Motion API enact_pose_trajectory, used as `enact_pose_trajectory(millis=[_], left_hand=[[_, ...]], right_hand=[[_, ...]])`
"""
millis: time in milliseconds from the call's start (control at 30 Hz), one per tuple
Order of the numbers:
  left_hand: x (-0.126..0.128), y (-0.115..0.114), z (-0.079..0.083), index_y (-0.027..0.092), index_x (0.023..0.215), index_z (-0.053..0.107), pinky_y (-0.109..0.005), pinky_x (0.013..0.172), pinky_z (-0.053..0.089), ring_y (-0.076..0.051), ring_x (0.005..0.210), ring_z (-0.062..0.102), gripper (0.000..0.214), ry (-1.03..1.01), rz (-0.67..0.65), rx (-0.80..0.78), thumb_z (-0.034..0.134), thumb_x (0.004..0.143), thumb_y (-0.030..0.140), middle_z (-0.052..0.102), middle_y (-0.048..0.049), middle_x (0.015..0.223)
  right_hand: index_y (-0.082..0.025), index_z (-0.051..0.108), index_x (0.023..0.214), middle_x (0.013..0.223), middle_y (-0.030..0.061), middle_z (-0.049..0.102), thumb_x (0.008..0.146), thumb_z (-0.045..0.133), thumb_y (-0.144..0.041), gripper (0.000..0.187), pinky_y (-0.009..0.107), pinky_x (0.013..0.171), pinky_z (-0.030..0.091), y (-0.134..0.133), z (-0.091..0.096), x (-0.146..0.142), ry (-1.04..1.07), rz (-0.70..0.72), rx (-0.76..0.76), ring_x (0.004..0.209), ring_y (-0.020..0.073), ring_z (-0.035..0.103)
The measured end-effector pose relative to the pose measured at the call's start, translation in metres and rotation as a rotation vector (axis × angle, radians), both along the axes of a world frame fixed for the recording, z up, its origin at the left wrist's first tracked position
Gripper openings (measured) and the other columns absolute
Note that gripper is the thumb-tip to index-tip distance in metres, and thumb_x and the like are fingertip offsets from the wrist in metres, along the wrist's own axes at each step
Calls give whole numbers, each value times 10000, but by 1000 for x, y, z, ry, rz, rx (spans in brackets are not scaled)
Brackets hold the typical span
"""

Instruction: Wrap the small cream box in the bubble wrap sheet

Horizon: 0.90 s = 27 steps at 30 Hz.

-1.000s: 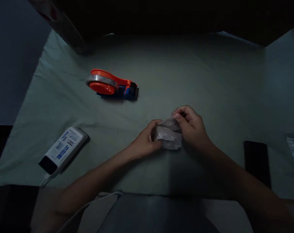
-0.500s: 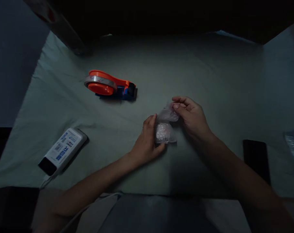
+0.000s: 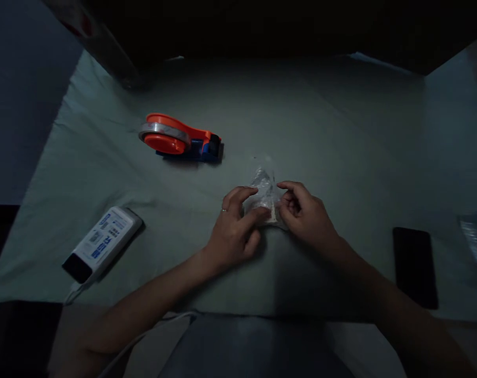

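Pinching plastic bundle with both grips, left hand and right hand; pressing onto counter right of tape dispenser, probably to hold wrap folded.

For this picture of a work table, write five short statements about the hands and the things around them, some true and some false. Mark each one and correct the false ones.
1. Both the left hand and the right hand grip the wrapped bundle. True.
2. The tape dispenser lies to the right of both hands. False: it lies to their left, farther from the person.
3. A black phone lies flat on the green cloth, to the right of the right hand. True.
4. The left hand holds the white device. False: it lies on the cloth well to the left, untouched.
5. The left hand wears a ring. True.
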<state>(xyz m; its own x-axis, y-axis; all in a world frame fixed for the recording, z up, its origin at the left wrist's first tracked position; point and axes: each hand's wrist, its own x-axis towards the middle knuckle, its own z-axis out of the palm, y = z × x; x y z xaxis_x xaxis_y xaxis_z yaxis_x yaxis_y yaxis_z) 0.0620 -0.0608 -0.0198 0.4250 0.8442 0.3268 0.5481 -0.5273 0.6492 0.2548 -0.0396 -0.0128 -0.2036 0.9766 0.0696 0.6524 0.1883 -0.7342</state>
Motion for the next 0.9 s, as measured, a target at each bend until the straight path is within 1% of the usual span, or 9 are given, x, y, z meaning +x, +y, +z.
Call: enact_pose_trajectory(millis=[167,267,367,433,500,567,667,767,900], left_hand=[[-17,6,5,171,1014,598,-451,986,376,-301,1213,413,245,49,105,-94,574,784,255,456,-144,1270],[-30,9,1,153,955,614,-397,919,435,-242,1039,535,184,133,215,-170,491,858,249,575,-118,1066],[-41,12,-9,152,899,625,-391,863,473,-225,940,551,165,236,273,-149,489,866,241,585,-93,949],[-45,13,-14,172,988,615,-416,864,486,-249,1025,515,184,276,249,-77,543,844,260,542,-106,1067],[-45,16,-16,204,1101,573,-444,892,486,-277,1159,448,281,278,132,-13,577,824,254,453,-120,1240],[-41,22,-14,217,1141,550,-455,944,468,-285,1260,383,306,268,-8,-1,557,834,216,362,-123,1365],[-30,36,-9,207,1178,539,-443,1007,434,-268,1316,361,307,285,-114,-28,479,877,191,331,-124,1429],[-22,50,-9,169,1252,493,-422,1001,444,-255,1273,434,365,320,-103,5,445,890,191,429,-136,1386],[-21,59,-19,123,1249,505,-386,952,474,-236,1086,578,384,393,82,39,457,869,161,610,-130,1177]], right_hand=[[-190,518,1123,676,-32,550,764,507,-159,360,247,527,422,1,-7,23,-13,-92,17,518,110,514],[-183,481,1195,701,-13,577,774,493,-173,421,273,546,428,-2,-14,37,-157,-94,-23,546,139,548],[-160,465,1201,739,15,605,773,502,-192,431,302,574,431,-5,-22,40,-344,-113,-49,603,177,578],[-159,502,1099,756,36,609,782,512,-217,322,318,597,443,-5,-24,37,-395,-146,7,647,196,585],[-170,521,1001,809,68,614,797,519,-244,217,340,652,466,-3,-22,32,-390,-123,133,727,217,592],[-164,524,1013,918,111,619,814,529,-273,227,368,743,478,2,-17,26,-366,-38,255,849,242,588],[-147,515,1107,1010,134,622,831,538,-294,315,377,793,476,13,-11,18,-323,32,306,920,249,582],[-169,565,1039,896,82,656,849,526,-305,237,329,718,476,28,-10,11,-258,-23,253,788,203,609],[-184,604,788,726,42,659,853,500,-274,151,295,639,435,45,-15,10,-294,-97,169,659,173,601]])
